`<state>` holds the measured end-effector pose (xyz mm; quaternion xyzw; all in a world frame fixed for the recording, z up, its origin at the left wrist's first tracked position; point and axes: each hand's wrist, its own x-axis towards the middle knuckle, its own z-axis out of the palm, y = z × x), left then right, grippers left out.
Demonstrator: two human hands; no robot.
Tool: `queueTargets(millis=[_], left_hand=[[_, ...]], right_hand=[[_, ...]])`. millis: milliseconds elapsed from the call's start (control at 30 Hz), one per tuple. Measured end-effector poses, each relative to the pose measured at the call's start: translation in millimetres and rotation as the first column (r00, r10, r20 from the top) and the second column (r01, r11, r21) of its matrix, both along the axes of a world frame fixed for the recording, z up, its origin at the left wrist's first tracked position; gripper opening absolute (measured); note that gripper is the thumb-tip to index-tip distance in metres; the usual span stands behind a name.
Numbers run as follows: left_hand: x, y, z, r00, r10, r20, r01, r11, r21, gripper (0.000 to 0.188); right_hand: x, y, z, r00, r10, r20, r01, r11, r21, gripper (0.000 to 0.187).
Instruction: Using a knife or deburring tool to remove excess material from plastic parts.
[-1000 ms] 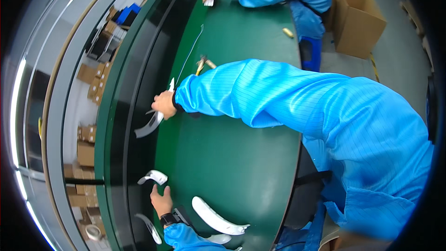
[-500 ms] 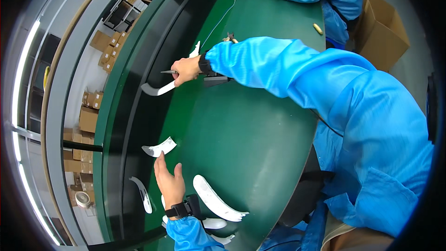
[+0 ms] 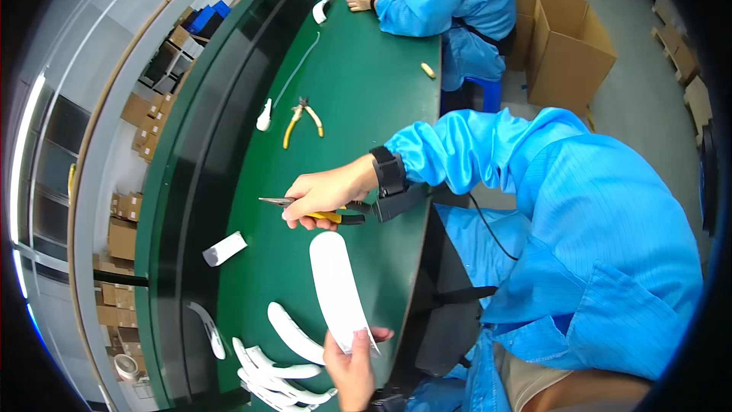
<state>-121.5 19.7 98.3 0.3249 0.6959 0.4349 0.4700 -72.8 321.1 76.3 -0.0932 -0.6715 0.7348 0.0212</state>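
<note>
My right hand (image 3: 329, 191) is closed around needle-nose pliers (image 3: 276, 201) with yellow-and-black handles, their tips pointing left. Below it, my left hand (image 3: 351, 372) grips the lower end of a long, curved white plastic piece (image 3: 335, 278) with a rounded top. The top of that piece comes close under my right hand. Another curved white piece (image 3: 295, 333) lies left of my left hand. Beside it sits a loose pile of several slim white parts (image 3: 274, 372). A short white part (image 3: 225, 249) rests farther left.
Cutting pliers (image 3: 288, 136) with yellow handles lie farther up the green bench (image 3: 358, 99), near a white part (image 3: 264, 116) with a thin cord. A co-worker in blue (image 3: 450, 0) sits at the far end. An open cardboard box (image 3: 568, 49) stands on the floor behind.
My right hand, with the pliers, has drawn back from the bench's far side. My left hand, formerly open beside the short white part, now holds a curved white piece. The view has shifted.
</note>
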Motion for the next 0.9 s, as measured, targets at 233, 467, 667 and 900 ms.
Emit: queueTargets(millis=[233, 467, 667, 900], left_hand=[[115, -30, -146, 0.868, 0.415, 0.274, -0.491, 0.803, 0.338, 0.059], [119, -14, -189, 0.780, 0.363, 0.509, -0.593, 0.687, 0.419, 0.045], [135, -42, -184, 0.737, 0.364, 0.570, -0.628, 0.682, 0.376, 0.035], [150, -56, -174, 0.792, 0.343, 0.505, -0.584, 0.666, 0.465, 0.033]], right_hand=[[37, -52, -62, 0.962, -0.101, -0.252, 0.125, 0.989, 0.083, 0.026], [45, -83, -79, 0.929, -0.170, -0.329, 0.285, 0.896, 0.341, 0.031], [42, -111, -71, 0.974, -0.037, -0.224, 0.132, 0.894, 0.429, 0.030], [48, -138, -64, 0.996, 0.089, 0.015, -0.083, 0.837, 0.540, 0.035]])
